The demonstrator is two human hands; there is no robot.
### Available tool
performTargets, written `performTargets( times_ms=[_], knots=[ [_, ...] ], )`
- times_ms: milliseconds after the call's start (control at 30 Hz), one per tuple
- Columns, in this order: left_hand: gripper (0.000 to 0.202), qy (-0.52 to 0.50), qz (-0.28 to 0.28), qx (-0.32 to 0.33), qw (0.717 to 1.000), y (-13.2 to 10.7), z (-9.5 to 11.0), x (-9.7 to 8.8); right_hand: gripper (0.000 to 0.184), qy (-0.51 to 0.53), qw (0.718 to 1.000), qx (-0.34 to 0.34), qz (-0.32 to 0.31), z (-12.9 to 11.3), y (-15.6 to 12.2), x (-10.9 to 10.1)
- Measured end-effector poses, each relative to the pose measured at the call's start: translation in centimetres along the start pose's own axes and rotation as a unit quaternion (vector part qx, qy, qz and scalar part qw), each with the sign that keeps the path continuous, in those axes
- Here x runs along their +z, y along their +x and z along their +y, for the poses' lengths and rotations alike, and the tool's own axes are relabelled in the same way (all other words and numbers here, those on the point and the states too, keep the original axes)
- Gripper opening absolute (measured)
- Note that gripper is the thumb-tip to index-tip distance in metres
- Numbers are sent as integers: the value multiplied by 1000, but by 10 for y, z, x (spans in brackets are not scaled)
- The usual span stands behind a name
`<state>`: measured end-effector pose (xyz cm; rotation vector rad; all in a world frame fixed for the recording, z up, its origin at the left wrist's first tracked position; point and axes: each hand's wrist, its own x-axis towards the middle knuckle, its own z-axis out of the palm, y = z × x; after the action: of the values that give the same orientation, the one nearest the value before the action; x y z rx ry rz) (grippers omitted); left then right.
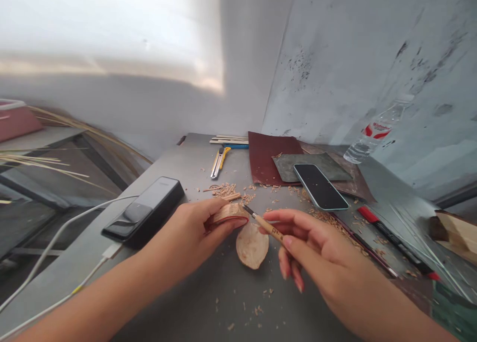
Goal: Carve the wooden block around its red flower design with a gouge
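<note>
My left hand [203,227] is closed around a small carved wood piece [228,213] with a red line along its edge. Between the fingers and thumb of my right hand [309,247] is a carving knife [274,229] with a light wooden handle. Its dark metal tip points left, close to the right end of the wood piece; whether they touch I cannot tell. Just below and between the hands, a pale hollowed wooden bowl shape [252,247] lies on the grey table. Wood shavings [227,190] are scattered behind the left hand.
A black power bank [143,213] with a white cable sits left. Behind are a yellow utility knife [219,162], sandpaper sheets [268,155] and a phone [320,187]. To the right lie a red-capped marker [395,240] and thin sticks; a water bottle [378,130] stands by the wall.
</note>
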<state>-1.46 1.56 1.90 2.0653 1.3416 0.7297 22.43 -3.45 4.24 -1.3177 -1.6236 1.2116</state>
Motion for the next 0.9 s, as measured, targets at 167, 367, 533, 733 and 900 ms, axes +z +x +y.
performTargets(
  times_ms=[167,367,533,733,900],
  knots=[
    [30,-17,-23,-4,1000,-2,-3,-2,39,-126,991,-49,4,7,-6,-1],
    [20,-98,-80,-22,992,2,-9,1,41,-171,982,-74,2,19,-1,1],
    [18,-138,-91,-47,985,3,-10,4,36,-157,983,-98,-4,15,2,6],
    [22,-187,-104,-55,975,3,-14,7,33,-152,978,-142,18,10,3,9],
    [23,-193,-111,-60,973,6,-13,6,36,-178,975,-133,12,13,1,4]
  ],
)
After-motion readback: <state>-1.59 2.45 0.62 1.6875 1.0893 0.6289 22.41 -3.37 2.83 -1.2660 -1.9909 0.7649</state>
